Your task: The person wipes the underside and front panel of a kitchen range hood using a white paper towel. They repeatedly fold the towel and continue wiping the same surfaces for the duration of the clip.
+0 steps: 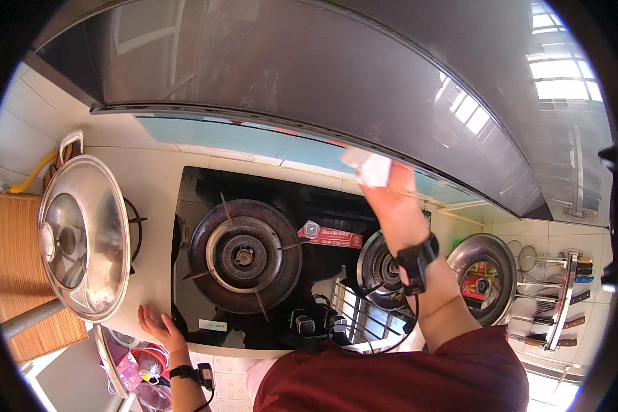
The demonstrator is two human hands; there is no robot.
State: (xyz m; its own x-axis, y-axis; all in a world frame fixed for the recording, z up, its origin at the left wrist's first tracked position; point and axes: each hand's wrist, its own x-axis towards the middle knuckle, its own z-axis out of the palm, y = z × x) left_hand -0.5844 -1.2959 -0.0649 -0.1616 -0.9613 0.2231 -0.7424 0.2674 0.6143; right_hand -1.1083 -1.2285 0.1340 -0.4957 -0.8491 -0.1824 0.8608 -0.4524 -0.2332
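My right hand [399, 193] reaches across the glass-topped gas cooktop [322, 198] and grips a crumpled white cloth or tissue [375, 169]. The white piece is against or close to the tiled backsplash [288, 149], just under the lower edge of the range hood [268, 67]; contact cannot be made out. Beneath my right forearm lies the right burner [383, 270], partly covered. My left hand [162, 329] holds nothing, its fingers spread at the countertop's front edge, beside the cooktop's near left corner. The large left burner [244, 256] is bare, with no pan on it.
A wok with a metal and glass lid [105, 216] stands left of the cooktop, its handle jutting frontward. Beside it is a slatted brown surface [5, 262]. At right, a round lid [504, 257] leans near a wall rack [559, 304] of knives and utensils. The hood overhangs the back.
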